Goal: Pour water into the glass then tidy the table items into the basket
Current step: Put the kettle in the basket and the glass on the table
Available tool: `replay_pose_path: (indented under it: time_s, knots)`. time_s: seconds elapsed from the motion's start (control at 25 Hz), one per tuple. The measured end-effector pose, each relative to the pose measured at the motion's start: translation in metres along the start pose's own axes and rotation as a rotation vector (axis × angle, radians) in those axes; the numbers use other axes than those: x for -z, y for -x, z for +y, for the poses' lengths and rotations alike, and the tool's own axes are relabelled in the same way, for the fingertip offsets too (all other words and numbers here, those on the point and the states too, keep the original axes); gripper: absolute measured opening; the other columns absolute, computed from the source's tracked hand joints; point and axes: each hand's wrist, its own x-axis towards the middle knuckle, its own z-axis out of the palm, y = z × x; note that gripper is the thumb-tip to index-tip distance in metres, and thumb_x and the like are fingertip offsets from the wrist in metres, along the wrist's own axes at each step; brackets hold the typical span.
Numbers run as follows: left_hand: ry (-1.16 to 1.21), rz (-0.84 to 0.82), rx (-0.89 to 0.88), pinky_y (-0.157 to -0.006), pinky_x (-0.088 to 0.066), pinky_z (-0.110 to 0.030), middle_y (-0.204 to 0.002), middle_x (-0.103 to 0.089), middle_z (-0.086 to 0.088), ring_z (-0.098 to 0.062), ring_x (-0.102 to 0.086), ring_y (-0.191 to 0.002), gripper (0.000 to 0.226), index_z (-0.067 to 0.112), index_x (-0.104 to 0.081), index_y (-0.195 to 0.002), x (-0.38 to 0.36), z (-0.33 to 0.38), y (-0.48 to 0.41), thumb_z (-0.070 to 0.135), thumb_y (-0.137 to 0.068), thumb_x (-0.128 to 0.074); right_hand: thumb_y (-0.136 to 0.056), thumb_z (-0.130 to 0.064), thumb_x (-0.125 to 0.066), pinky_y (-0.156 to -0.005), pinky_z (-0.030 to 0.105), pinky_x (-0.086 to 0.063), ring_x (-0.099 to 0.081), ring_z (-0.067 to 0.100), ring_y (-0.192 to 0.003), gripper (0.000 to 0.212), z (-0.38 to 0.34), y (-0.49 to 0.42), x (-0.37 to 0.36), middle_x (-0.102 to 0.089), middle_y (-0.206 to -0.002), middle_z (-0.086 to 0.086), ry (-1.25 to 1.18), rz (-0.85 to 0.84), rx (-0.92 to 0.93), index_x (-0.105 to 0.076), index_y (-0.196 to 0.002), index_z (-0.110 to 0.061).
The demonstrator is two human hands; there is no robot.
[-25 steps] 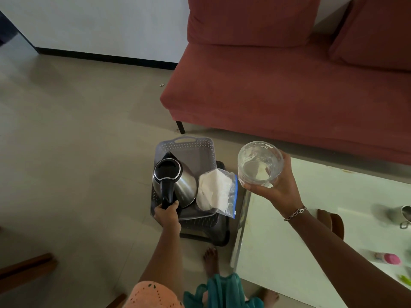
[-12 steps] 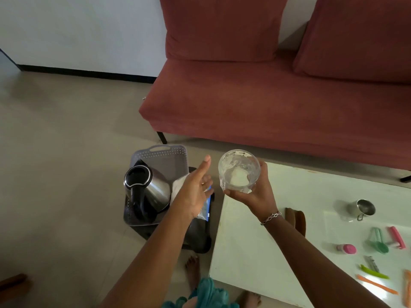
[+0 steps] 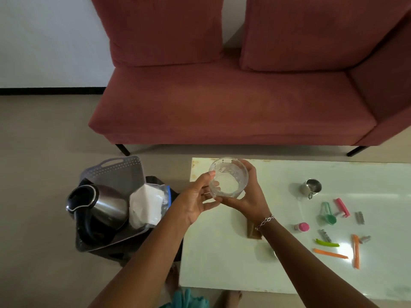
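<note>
A clear glass (image 3: pixel 228 177) with water in it hangs above the left end of the white table (image 3: pixel 222 263). My right hand (image 3: pixel 249 196) grips it from the right and below. My left hand (image 3: pixel 195 198) touches its left side with fingers spread. The grey basket (image 3: pixel 120 170) stands on a dark stool to the left of the table. Inside it sit a steel kettle (image 3: pixel 100 207) with a black handle and a clear bag of white stuff (image 3: pixel 148 204).
On the table's right part lie a small steel cup (image 3: pixel 311 187), a green scoop (image 3: pixel 327 213), a pink clip (image 3: pixel 342 207), a pink-capped bottle (image 3: pixel 302 227), green and orange sticks and small metal pieces. A brown object (image 3: pixel 252 233) lies under my right wrist. A red sofa (image 3: pixel 222 103) stands behind.
My left hand let go of the kettle in the basket and came up to the glass. My view has swung right, showing more of the table.
</note>
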Motion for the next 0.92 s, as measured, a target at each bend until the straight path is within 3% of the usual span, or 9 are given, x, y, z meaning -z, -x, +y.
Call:
replay_pose_path:
  time_s: [0.12,0.2,0.32,0.4,0.48,0.56,0.6,0.76,0.92]
  knots:
    - [-0.008,-0.003,0.041,-0.089,-0.049,-0.044,-0.111,-0.060,-0.012,-0.028,-0.057,-0.107,0.015,0.017,-0.057,-0.094,-0.027,-0.009,-0.019,0.030,-0.086,-0.058,-0.057,-0.031,-0.082,-0.101,0.022,-0.040,-0.041,0.012,-0.122,0.097,0.007,-0.004,0.035,-0.037,-0.136,-0.004,0.148,0.012,0.005,-0.026,-0.135,-0.016]
    - [-0.013,-0.035,0.060,-0.093,-0.047,-0.046,-0.111,-0.060,-0.011,-0.028,-0.057,-0.108,0.013,0.019,-0.056,-0.096,-0.044,-0.013,-0.035,0.029,-0.087,-0.057,-0.063,-0.032,-0.081,-0.103,0.033,-0.038,-0.034,0.019,-0.130,0.099,0.012,-0.012,0.057,-0.031,-0.146,0.002,0.384,-0.040,0.023,-0.021,-0.140,-0.017]
    - [-0.062,-0.085,0.063,-0.094,-0.046,-0.045,-0.112,-0.060,-0.010,-0.026,-0.057,-0.106,0.014,0.022,-0.055,-0.098,-0.066,-0.018,-0.059,0.029,-0.086,-0.058,-0.066,-0.039,-0.076,-0.094,0.037,-0.046,-0.035,0.024,-0.129,0.099,0.023,-0.027,0.082,-0.028,-0.146,0.003,0.742,-0.150,0.040,-0.017,-0.143,-0.017]
    - [-0.106,-0.122,0.068,-0.094,-0.046,-0.044,-0.117,-0.058,-0.009,-0.026,-0.056,-0.110,0.017,0.024,-0.056,-0.100,-0.080,-0.020,-0.078,0.032,-0.085,-0.059,-0.066,-0.040,-0.076,-0.091,0.036,-0.047,-0.038,0.024,-0.126,0.098,0.037,-0.037,0.098,-0.028,-0.145,0.003,0.803,-0.154,0.005,-0.019,-0.142,-0.016]
    - [-0.208,-0.179,0.087,-0.101,-0.042,-0.047,-0.130,-0.051,-0.007,-0.028,-0.047,-0.124,0.041,0.022,-0.053,-0.112,-0.089,-0.022,-0.100,0.045,-0.078,-0.062,-0.064,-0.038,-0.077,-0.092,0.037,-0.046,-0.039,0.026,-0.125,0.098,0.057,-0.048,0.111,-0.029,-0.145,0.005,0.795,-0.133,-0.048,-0.021,-0.141,-0.015]
    - [-0.469,-0.229,0.091,-0.109,-0.031,-0.048,-0.146,-0.035,-0.003,-0.026,-0.032,-0.136,0.082,0.019,-0.036,-0.136,-0.093,-0.024,-0.122,0.060,-0.069,-0.062,-0.061,-0.036,-0.080,-0.094,0.040,-0.046,-0.040,0.029,-0.123,0.099,0.083,-0.060,0.122,-0.032,-0.143,0.007,0.780,-0.106,-0.103,-0.025,-0.140,-0.013]
    - [-0.655,-0.214,0.056,-0.111,-0.027,-0.047,-0.153,-0.025,-0.002,-0.025,-0.025,-0.139,0.089,0.019,-0.025,-0.143,-0.094,-0.026,-0.133,0.060,-0.072,-0.060,-0.060,-0.035,-0.081,-0.095,0.042,-0.046,-0.040,0.030,-0.123,0.099,0.098,-0.067,0.126,-0.033,-0.142,0.007,0.778,-0.095,-0.131,-0.026,-0.139,-0.013]
    - [-1.532,-0.084,-0.236,-0.117,-0.010,-0.050,-0.158,0.002,-0.003,-0.025,0.001,-0.145,0.101,0.020,-0.001,-0.148,-0.085,-0.045,-0.175,0.061,-0.075,-0.058,-0.061,-0.034,-0.081,-0.096,0.044,-0.044,-0.038,0.032,-0.125,0.096,0.161,-0.090,0.135,-0.034,-0.142,0.011,0.811,-0.063,-0.232,-0.028,-0.138,-0.010]
    - [-1.880,-0.143,-0.387,-0.115,0.004,-0.050,-0.157,0.010,-0.006,-0.027,0.012,-0.144,0.103,0.016,0.004,-0.148,-0.075,-0.070,-0.204,0.066,-0.077,-0.052,-0.062,-0.031,-0.080,-0.096,0.045,-0.043,-0.035,0.034,-0.126,0.096,0.218,-0.115,0.141,-0.032,-0.141,0.012,0.827,-0.027,-0.312,-0.027,-0.138,-0.008]
